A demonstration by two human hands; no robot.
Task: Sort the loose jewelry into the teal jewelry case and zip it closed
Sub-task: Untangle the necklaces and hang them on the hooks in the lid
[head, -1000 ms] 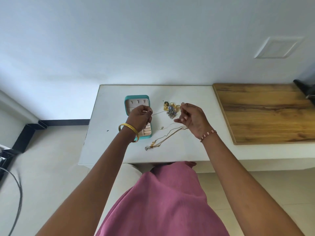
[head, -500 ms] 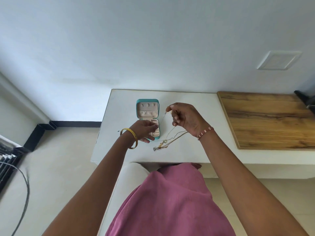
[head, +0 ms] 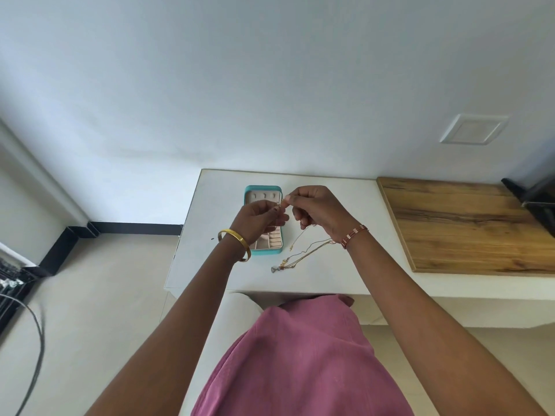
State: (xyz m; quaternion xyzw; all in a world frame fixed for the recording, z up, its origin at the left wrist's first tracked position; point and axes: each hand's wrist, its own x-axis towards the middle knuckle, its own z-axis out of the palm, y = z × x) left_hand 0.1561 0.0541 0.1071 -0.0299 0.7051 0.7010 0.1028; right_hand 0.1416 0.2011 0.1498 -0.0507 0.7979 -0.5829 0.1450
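Two surfaces fill the far side: a white table (head: 345, 202) and, just beside it on the right, a wooden board (head: 468, 223). On the white table lies the teal jewelry case (head: 264, 252), open, its pale lining and small compartments showing. Both hands are raised over the case. The right hand (head: 318, 211) and the left hand (head: 255, 220) meet fingertip to fingertip, each pinching one end of a thin gold chain (head: 300, 237) whose slack hangs below the right hand. More gold necklaces (head: 303, 255) lie loose on the table just right of the case, with small pendants (head: 277, 267) at their near ends.
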